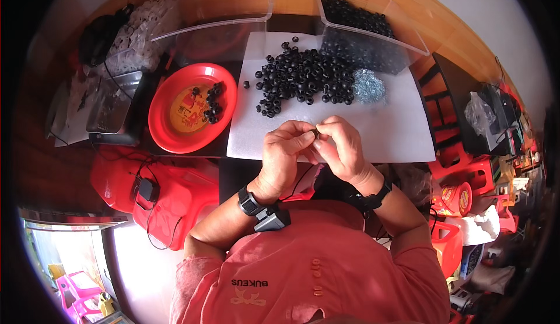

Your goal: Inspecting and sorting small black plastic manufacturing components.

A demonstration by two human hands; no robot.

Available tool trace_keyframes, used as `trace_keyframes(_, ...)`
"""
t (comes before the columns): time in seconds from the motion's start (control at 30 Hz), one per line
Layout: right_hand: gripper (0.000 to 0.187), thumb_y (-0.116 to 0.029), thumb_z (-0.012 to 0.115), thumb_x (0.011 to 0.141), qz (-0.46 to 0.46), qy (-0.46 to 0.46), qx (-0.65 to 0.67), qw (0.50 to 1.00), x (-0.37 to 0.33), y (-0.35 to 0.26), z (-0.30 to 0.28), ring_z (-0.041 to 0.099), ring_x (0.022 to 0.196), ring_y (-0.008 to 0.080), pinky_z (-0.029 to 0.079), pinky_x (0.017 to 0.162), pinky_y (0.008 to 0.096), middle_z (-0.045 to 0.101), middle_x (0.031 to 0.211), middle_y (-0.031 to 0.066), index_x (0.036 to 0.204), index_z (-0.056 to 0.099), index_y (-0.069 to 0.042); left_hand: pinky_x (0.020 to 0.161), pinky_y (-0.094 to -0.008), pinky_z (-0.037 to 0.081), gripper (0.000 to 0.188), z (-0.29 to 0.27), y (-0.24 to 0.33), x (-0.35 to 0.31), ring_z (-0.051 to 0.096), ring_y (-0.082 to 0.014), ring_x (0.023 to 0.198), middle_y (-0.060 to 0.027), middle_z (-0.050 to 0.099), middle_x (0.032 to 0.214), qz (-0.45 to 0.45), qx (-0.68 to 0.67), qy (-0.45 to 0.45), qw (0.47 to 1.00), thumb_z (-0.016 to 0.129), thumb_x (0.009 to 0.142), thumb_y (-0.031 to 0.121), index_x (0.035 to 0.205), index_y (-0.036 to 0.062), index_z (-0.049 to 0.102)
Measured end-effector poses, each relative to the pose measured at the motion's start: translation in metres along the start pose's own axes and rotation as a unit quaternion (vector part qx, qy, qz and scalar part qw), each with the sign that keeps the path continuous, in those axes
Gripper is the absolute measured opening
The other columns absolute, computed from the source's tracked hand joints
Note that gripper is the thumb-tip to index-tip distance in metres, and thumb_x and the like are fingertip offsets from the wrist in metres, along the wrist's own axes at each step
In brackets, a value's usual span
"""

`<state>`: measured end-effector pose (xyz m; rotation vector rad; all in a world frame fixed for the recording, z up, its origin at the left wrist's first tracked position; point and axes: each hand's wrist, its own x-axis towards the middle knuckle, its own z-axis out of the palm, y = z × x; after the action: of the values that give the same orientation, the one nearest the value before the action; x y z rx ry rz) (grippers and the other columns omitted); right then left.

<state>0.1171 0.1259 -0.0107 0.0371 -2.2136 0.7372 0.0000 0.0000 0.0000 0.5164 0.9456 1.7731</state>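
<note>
Head camera looks down at two hands held close together, just above the near edge of a white mat point(326, 140). The left hand point(284, 149) and the right hand point(344, 148) meet at the fingertips, and both pinch one small black ring point(315, 131) between them — held up near the eyes, most likely so it is easy to see. Past the hands, a heap of black rings point(300, 79) lies on the mat within easy reach, with a little pile of shiny metal bits point(368, 86) beside it. To the left a red plate point(166, 123) keeps a few rings apart. Farthest off, a clear bin point(364, 32) holds many more.
</note>
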Motion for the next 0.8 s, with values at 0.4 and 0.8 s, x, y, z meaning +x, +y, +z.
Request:
trace_keyframes(0.4,0.027,-0.007,0.073,0.070,0.027,0.142,-0.157,0.977,0.005,-0.009,0.017,0.053,0.059,0.0293,0.040,0.053,0.0411,0.051,0.069,0.0077,0.083,0.050,-0.008,0.053,-0.0263,0.051,0.027,0.009,0.010,0.003,0.062,-0.0164,0.063,-0.0109,0.067,0.080,-0.036,0.134,-0.010,0.990,0.061,0.096,0.019,0.100,-0.0079,0.065)
trace_keyframes(0.8,0.026,-0.005,0.071,0.069,0.047,0.096,-0.063,0.992,0.002,-0.013,0.021,0.051,0.052,0.0274,0.039,0.048,0.0400,0.050,0.063,0.0060,0.079,0.047,-0.008,0.039,-0.0211,0.039,0.025,0.001,0.004,-0.005,0.056,-0.0112,0.049,-0.0090,0.065,0.070,-0.014,0.136,-0.013,0.991,0.059,0.096,0.018,0.093,-0.0052,0.066)
